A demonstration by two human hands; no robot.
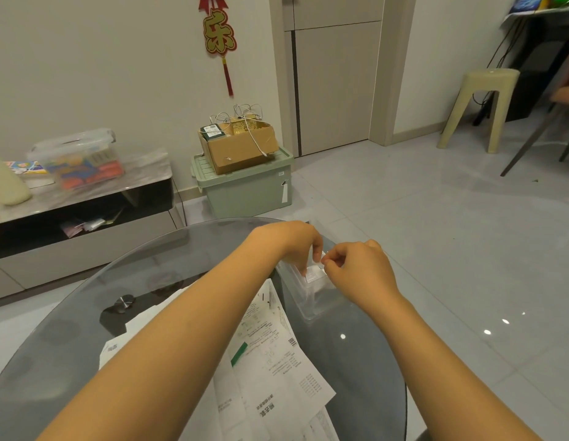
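centrally, left hand (297, 245) and right hand (356, 268), fingers curled, both pinching small white paper slip (315, 276) at mouth of clear rectangular plastic box (311, 300), near far rim of round grey glass desk (85, 329). risks: slip tearing under opposed pull; light box skidding off glass. printed white leaflets (276, 361) alongside; glossy grey tiled floor (451, 233) beyond.

I am wearing the one camera on my head, and it is looking forward and down along my forearms. It is sitting close: my left hand (295, 241) and right hand (356, 265) are meeting at the box (311, 297) just below mid-frame, at the table's (85, 313) far edge. The wide lens is also taking in the floor (451, 218), the wall (101, 58) ahead and the door (334, 84), bending lines near the edges.
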